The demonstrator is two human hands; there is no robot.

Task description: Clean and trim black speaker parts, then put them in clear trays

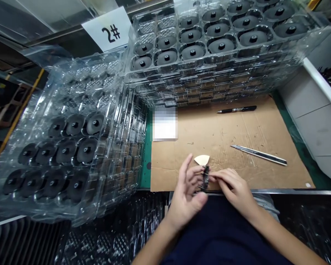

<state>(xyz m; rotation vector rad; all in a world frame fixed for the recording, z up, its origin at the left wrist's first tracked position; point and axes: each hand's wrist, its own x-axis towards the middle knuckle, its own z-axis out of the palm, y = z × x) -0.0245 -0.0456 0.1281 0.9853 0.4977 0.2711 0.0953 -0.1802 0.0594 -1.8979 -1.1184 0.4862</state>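
Two tall stacks of clear plastic blister trays, one (pixel 217 48) straight ahead and one (pixel 66 147) tilted down to the left, each pocket bearing a round black part with a raised central knob (pixel 222 46). Below and beside the stacks, a green work mat (pixel 146 162), mostly covered by a sheet of scuffed corrugated cardboard (pixel 231 140), and along the right, a white-edged grey panel (pixel 317 121). Against the back of the upright stack, a white card (pixel 110 29) printed "2#". At the cardboard's left corner, a blurred white patch (pixel 164 124), contents unreadable. On the cardboard, well apart from the hands, a snap-off utility knife (pixel 259 154) lying at a slant and, nearer the stack, a black pen (pixel 236 109). At the cardboard's near edge, a left hand (pixel 186 195), fingers spread and curved, and a right hand (pixel 233 187), fingertips pinched on a small dark part (pixel 206 177), the left fingers close against that part, firmness of any left grip impossible to tell. Just above the part, a cream fan-shaped pick (pixel 202 159), its narrow tip meeting the part, with no telling whether held or resting on the cardboard.
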